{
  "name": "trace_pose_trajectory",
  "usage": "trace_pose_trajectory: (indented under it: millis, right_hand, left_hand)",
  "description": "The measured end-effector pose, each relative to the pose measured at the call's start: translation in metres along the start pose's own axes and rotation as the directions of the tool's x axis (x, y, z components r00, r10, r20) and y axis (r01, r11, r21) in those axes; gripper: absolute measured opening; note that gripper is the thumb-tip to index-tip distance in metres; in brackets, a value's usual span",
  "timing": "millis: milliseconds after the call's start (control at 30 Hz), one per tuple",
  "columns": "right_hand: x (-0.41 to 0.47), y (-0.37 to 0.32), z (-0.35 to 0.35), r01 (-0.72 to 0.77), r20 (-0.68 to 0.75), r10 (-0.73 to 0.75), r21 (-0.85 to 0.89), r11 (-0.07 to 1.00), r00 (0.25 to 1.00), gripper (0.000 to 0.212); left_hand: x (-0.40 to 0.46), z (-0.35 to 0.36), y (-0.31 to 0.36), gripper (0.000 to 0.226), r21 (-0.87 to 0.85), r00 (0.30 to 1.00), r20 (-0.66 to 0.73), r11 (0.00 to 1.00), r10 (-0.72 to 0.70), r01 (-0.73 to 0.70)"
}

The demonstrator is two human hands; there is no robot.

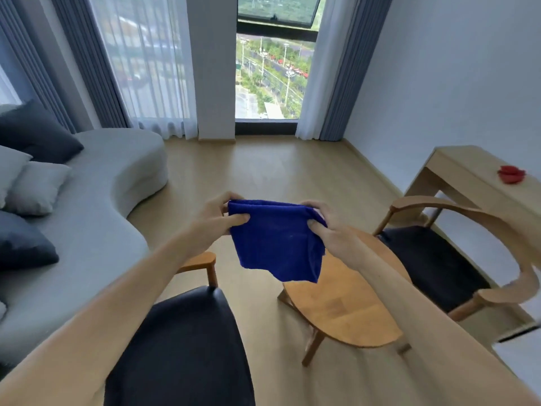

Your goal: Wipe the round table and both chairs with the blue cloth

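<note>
I hold the blue cloth [275,241] stretched between both hands in mid-air, and it hangs down folded. My left hand [216,219] pinches its upper left corner. My right hand [330,230] grips its upper right corner. Below the cloth stands the round wooden table [342,312], partly hidden by my right arm. A chair with a black seat [187,347] is below my left arm, close to me. The second chair [436,259], with a curved wooden back, stands right of the table.
A grey sofa [96,200] with several cushions fills the left side. A light wooden desk [480,183] with a red object [510,174] stands against the right wall. Curtained windows are ahead, with bare wooden floor [263,168] between.
</note>
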State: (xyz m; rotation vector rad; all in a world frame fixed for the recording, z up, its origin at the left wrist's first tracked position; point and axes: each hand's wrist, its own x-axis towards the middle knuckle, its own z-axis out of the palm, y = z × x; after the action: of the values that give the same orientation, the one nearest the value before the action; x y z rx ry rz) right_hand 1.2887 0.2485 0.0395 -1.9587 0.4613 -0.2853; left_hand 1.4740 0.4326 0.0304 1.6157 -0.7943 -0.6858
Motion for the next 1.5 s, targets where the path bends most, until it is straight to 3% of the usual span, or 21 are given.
trace_pose_trajectory:
  millis: [233, 300, 467, 667, 767, 867, 1000, 1200, 1400, 1500]
  right_hand:
    - [-0.017, 0.062, -0.078, -0.196, -0.052, 0.210, 0.200, 0.960, 0.976, 0.029]
    - [-0.018, 0.085, -0.104, -0.193, -0.030, 0.199, 0.135, 0.972, 0.980, 0.028]
    - [-0.005, 0.159, -0.178, -0.218, 0.002, 0.219, 0.065, 0.974, 0.976, 0.047]
    - [0.002, 0.258, -0.262, -0.321, 0.122, 0.304, 0.152, 0.935, 0.945, 0.044]
    - [-0.001, 0.301, -0.286, -0.449, 0.221, 0.400, 0.259, 0.855, 0.890, 0.042]
    - [-0.002, 0.338, -0.298, -0.535, 0.312, 0.449, 0.296, 0.792, 0.837, 0.038]
    - [0.003, 0.372, -0.305, -0.523, 0.321, 0.462, 0.136, 0.842, 0.827, 0.032]
    - [0.023, 0.408, -0.306, -0.451, 0.319, 0.437, -0.032, 0.892, 0.841, 0.023]
    - [0.069, 0.437, -0.294, -0.550, 0.276, 0.565, -0.137, 0.824, 0.778, 0.022]
    - [0.099, 0.455, -0.287, -0.615, 0.166, 0.627, -0.120, 0.779, 0.761, 0.041]
  left_hand:
    - [0.060, 0.111, -0.001, 0.016, 0.003, 0.999, 0.039, 1.000, 0.000, 0.000]
    - [0.078, 0.143, -0.002, 0.015, -0.005, 0.999, 0.047, 1.000, -0.025, 0.025]
    - [0.120, 0.222, -0.020, 0.014, 0.001, 0.986, 0.065, 0.988, -0.152, 0.152]
    - [0.145, 0.326, -0.062, 0.019, -0.142, 0.904, 0.030, 0.894, -0.426, 0.426]
    - [0.145, 0.370, -0.083, 0.017, -0.234, 0.891, 0.030, 0.864, -0.453, 0.447]
    - [0.142, 0.408, -0.103, 0.017, -0.203, 0.882, -0.046, 0.869, -0.469, 0.451]
    - [0.144, 0.442, -0.123, 0.013, -0.149, 0.846, -0.160, 0.860, -0.509, 0.489]
    - [0.164, 0.459, -0.147, 0.016, -0.101, 0.779, -0.199, 0.804, -0.594, 0.587]
    - [0.205, 0.459, -0.193, 0.017, -0.178, 0.624, -0.252, 0.669, -0.740, 0.722]
    - [0.229, 0.453, -0.219, 0.039, -0.235, 0.591, -0.278, 0.650, -0.757, 0.723]
